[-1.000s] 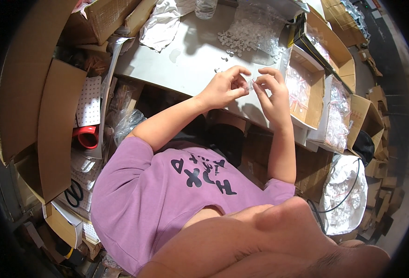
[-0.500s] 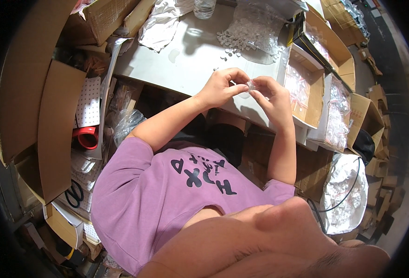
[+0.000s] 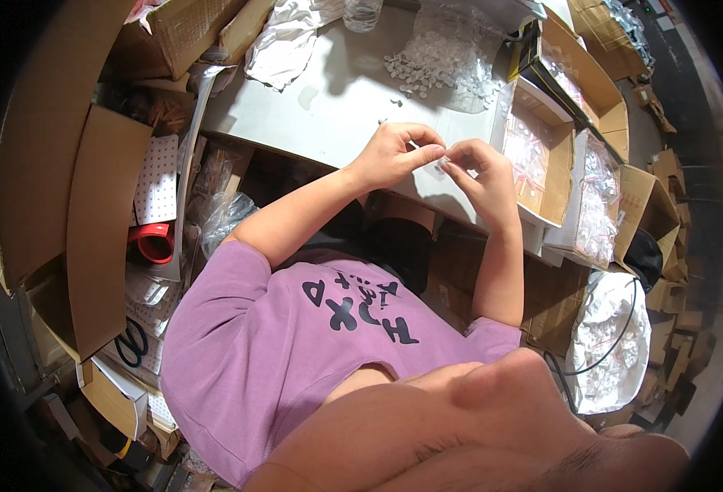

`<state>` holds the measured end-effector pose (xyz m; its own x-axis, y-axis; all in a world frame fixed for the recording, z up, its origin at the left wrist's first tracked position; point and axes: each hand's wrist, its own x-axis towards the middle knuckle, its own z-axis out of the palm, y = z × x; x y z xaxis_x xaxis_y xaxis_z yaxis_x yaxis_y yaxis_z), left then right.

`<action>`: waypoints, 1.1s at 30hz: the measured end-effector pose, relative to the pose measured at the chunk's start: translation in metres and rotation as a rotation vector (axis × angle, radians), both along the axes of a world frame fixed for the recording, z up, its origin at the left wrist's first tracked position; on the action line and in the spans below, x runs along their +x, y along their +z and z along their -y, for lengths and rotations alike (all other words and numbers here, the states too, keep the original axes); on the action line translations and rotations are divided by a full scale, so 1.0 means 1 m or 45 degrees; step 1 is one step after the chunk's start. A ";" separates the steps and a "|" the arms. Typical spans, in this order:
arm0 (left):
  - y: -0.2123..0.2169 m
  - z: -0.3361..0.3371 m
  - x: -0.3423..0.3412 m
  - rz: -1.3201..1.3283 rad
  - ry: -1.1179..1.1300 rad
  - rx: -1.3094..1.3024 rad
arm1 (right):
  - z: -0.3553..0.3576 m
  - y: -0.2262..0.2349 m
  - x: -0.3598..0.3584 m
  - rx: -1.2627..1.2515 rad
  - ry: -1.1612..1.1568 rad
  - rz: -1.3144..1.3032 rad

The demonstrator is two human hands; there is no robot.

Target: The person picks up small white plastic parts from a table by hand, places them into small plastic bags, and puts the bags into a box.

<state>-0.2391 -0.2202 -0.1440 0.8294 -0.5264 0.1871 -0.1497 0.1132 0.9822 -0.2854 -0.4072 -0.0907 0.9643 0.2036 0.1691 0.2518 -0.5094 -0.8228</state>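
Cardboard flaps (image 3: 91,205) are standing at the nine o'clock side of the view, with a red tape roll (image 3: 155,243) and black scissors (image 3: 132,343) lying below them, well apart from the work. Moving right, the left hand (image 3: 394,154) is curling its fingers inward and pinching, thumb against forefinger, one end of a small clear plastic piece (image 3: 443,161) that is hanging just above the near edge of the white table (image 3: 329,107). At the piece's three o'clock, the right hand (image 3: 480,176) is meeting it fingertip to fingertip, gripping the other end; both hands are closed on it, though the piece is too small to tell its exact shape. Doing this well probably means keeping the pinch light, working low over the table so a slip is landing on the surface, and holding the wrists steady. At the hands' twelve o'clock, a heap of similar clear pieces (image 3: 435,66) is lying within easy reach. Further right, open cardboard boxes (image 3: 542,156) are holding bagged clear pieces, near the right hand, and a filled plastic bag (image 3: 611,344) is sitting at four o'clock.
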 end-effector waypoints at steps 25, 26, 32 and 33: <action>-0.010 0.003 -0.008 0.386 0.155 0.196 | 0.152 0.039 -0.062 -0.738 -1.436 0.803; -0.016 0.003 -0.008 0.406 0.162 0.193 | 0.175 0.035 -0.066 -0.897 -1.575 0.696; -0.016 0.004 -0.009 0.386 0.151 0.231 | 0.163 0.011 -0.038 -0.794 -1.071 0.525; -0.016 0.003 -0.008 0.403 0.145 0.240 | 0.148 0.011 -0.028 -0.756 -0.916 0.313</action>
<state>-0.2469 -0.2236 -0.1603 0.8015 -0.4835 0.3519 -0.4498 -0.0996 0.8875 -0.3132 -0.5555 -0.0799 0.8431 -0.3049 0.4429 -0.1525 -0.9254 -0.3469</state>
